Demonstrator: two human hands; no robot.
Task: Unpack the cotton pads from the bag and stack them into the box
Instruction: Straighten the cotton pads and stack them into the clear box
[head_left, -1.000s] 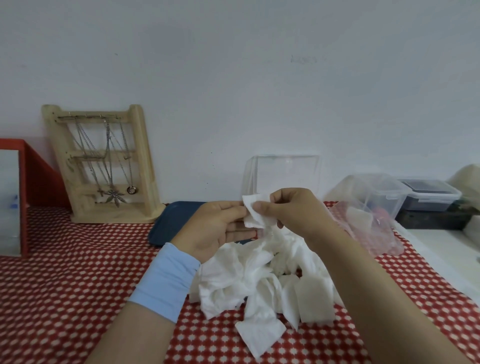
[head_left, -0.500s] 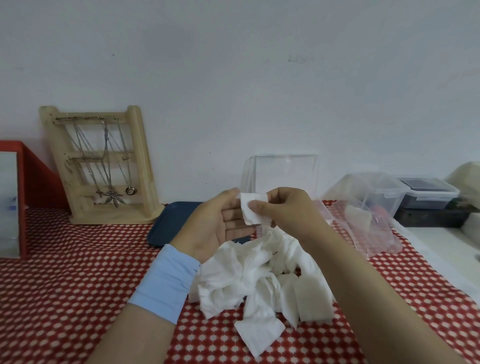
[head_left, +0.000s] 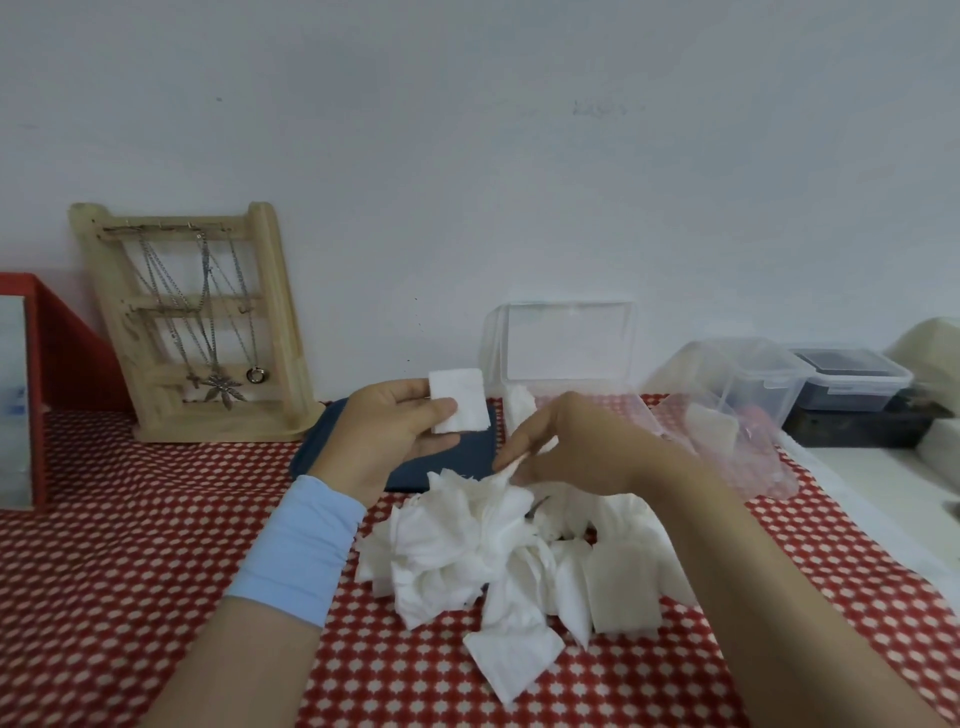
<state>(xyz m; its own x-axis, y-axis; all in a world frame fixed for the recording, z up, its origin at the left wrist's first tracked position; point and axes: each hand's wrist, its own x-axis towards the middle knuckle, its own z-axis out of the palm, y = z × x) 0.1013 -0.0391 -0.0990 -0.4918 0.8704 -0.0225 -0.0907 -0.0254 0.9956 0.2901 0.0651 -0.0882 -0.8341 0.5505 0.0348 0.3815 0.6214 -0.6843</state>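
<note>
soft, even, rather dim light comes from above, leaving the wall (head_left: 519, 156) grey. the pile of cotton pads (head_left: 498, 545) is brightest, its folds washed nearly flat, and throws only a thin faint shadow onto the tablecloth (head_left: 130, 597) at its near edge. just above the pile the right hand (head_left: 571, 447) blurs at the fingertips pinching the top pad (head_left: 508, 470); the held pad (head_left: 460, 400) in the left hand (head_left: 384, 431) is sharper. far left of the pile the wooden stand (head_left: 208, 322) bows with lens distortion.
</note>
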